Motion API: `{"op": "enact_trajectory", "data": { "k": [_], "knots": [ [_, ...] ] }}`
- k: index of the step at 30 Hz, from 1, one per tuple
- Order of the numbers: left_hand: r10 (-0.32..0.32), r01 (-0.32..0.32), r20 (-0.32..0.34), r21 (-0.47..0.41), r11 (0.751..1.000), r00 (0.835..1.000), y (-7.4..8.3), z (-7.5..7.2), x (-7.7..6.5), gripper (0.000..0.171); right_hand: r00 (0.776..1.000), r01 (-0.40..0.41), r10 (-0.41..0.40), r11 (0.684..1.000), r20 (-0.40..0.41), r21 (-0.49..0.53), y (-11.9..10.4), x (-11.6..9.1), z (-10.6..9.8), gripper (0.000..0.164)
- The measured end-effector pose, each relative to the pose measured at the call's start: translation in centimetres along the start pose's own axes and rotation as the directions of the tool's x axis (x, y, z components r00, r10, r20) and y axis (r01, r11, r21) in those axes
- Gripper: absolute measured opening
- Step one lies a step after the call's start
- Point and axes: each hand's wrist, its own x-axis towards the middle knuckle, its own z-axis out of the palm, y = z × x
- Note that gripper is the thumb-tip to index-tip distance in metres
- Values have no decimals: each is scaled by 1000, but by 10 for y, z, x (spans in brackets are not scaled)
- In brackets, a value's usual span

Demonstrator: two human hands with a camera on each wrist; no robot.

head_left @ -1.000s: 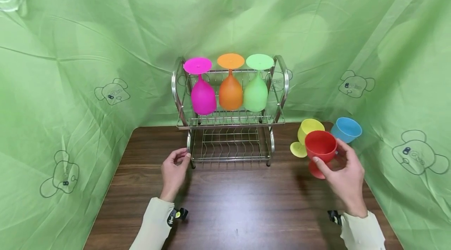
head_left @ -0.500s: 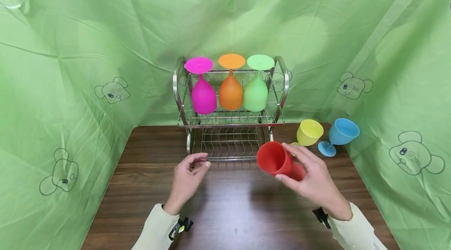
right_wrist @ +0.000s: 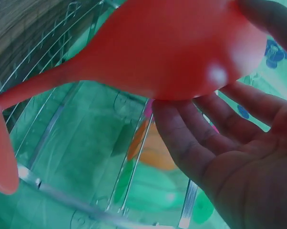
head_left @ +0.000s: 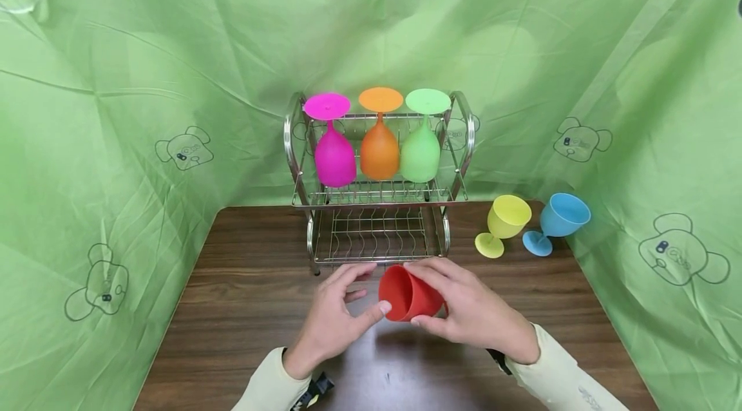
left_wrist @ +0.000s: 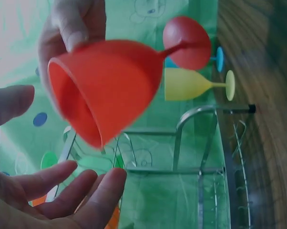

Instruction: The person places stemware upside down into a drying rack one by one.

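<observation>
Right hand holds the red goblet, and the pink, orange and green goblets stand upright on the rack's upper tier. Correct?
Not upright: the head view shows the pink goblet, orange goblet and green goblet upside down on the upper tier of the rack, bases up. The right hand does hold the red goblet.

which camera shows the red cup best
The left wrist view: it shows the red cup nearly whole, from mouth to base. The head view looks into its mouth, but the right hand hides most of the base. The right wrist view gives a close-up, cut off at the edges, its inside unseen.
</observation>
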Motion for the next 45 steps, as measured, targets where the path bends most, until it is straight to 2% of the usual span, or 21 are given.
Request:
{"op": "enact_trajectory", "data": {
  "k": [7,11,20,24,29,33,36,38,40,42,45],
  "knots": [
    [-71,71,26,31,997,997,2,8,-1,73,995,83,-77,991,58,-106,-13,14,13,74],
    [-102,101,17,48,994,995,0,9,-3,68,993,109,-99,981,70,-159,-17,17,18,74],
    [-130,130,8,47,990,991,-2,8,-4,62,993,106,-95,982,76,-157,-17,18,21,75],
    [-136,136,-1,33,990,991,-1,7,-3,61,995,88,-80,988,64,-129,-17,18,21,74],
    [-131,132,-24,1,991,991,-2,6,-2,61,1000,26,-25,997,18,-74,-17,15,18,73],
    [-116,114,-69,-30,993,991,-8,4,-2,62,997,-46,47,999,-59,6,-16,8,17,71],
    [-103,97,-98,-63,993,990,-11,1,-1,61,982,-91,107,990,-153,110,-13,2,18,68],
    [-96,86,-112,-95,992,989,-13,-1,0,61,962,-126,171,970,-214,207,-11,-2,20,65],
    [-94,77,-129,-133,988,987,-13,-1,1,60,931,-168,257,932,-260,320,-11,-6,23,61],
    [-89,64,-150,-168,984,985,-14,-1,2,60,891,-199,354,867,-283,457,-11,-9,27,56],
    [-83,44,-185,-206,978,979,-14,1,4,60,830,-190,470,743,-299,642,-13,-12,33,49]
  ]
}}
